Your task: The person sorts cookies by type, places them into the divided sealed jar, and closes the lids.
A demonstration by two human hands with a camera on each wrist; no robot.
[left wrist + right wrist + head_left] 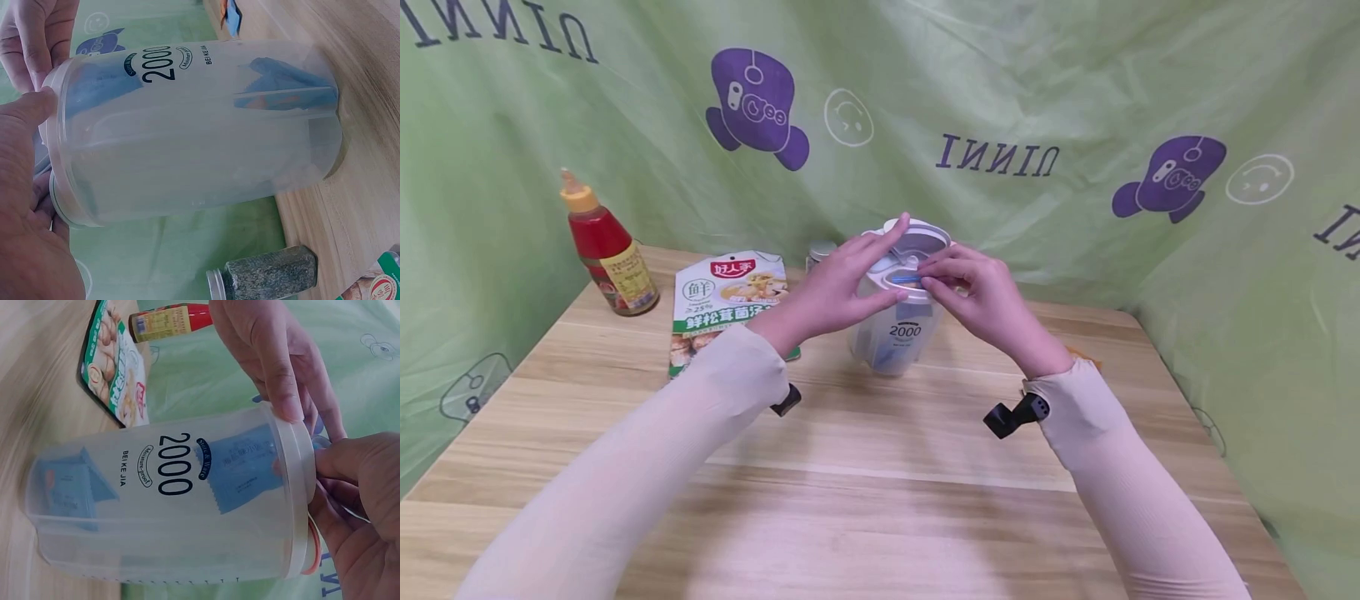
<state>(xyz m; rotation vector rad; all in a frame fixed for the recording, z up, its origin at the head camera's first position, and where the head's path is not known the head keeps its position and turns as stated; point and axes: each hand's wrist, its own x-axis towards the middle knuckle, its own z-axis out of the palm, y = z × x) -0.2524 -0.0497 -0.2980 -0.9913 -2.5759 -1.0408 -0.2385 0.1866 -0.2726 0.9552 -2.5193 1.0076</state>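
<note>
A translucent storage canister (pixel 895 321) marked 2000 stands upright on the table, the flap (pixel 928 242) of its white lid raised. My left hand (pixel 838 287) holds the canister at its top, thumb on the front of the rim and fingers by the raised flap. At the mouth, my right hand (pixel 981 292) pinches the upper edge of a blue packet (pixel 240 465). Most of that packet hangs inside, visible through the wall in the right wrist view. Another blue packet or more (pixel 69 490) lies at the canister's bottom; the exact number cannot be told.
Left of the canister lies a green and white food pouch (pixel 730 287), with a red sauce bottle (pixel 613 258) beyond it. A glass jar with dark contents (pixel 272 275) stands behind my left hand. Something orange (pixel 1084 358) is partly hidden by my right wrist. Green curtain (pixel 1000 75) surrounds the table.
</note>
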